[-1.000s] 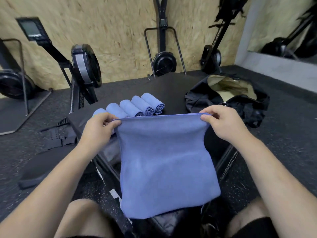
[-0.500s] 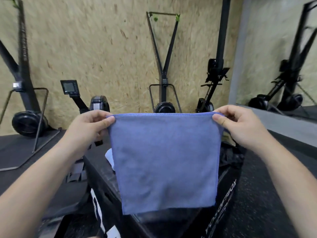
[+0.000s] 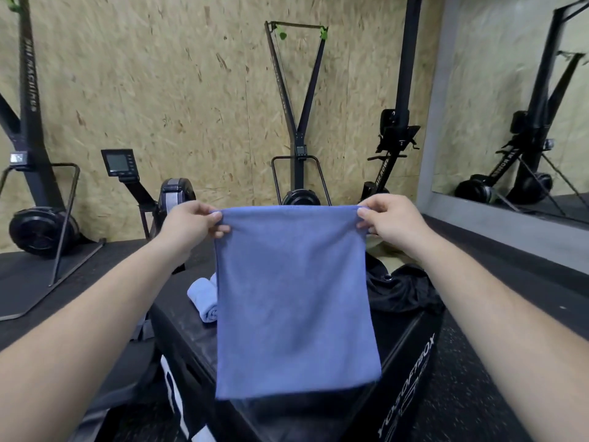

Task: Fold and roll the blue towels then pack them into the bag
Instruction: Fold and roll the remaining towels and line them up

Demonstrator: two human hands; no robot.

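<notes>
While pinching the blue towel (image 3: 293, 298) by its top corners, left hand (image 3: 191, 221) and right hand (image 3: 390, 218) apart, holding it higher than a second ago, hanging flat over the surface (image 3: 191, 339), likely squaring up for first fold, leaving rolled towels (image 3: 204, 296) and bag (image 3: 401, 288) behind

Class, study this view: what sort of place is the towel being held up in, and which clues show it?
Probably a gym: a rowing machine with its monitor, an upright pull-cord trainer against the wall, and a black box marked SOFTBOX.
</notes>
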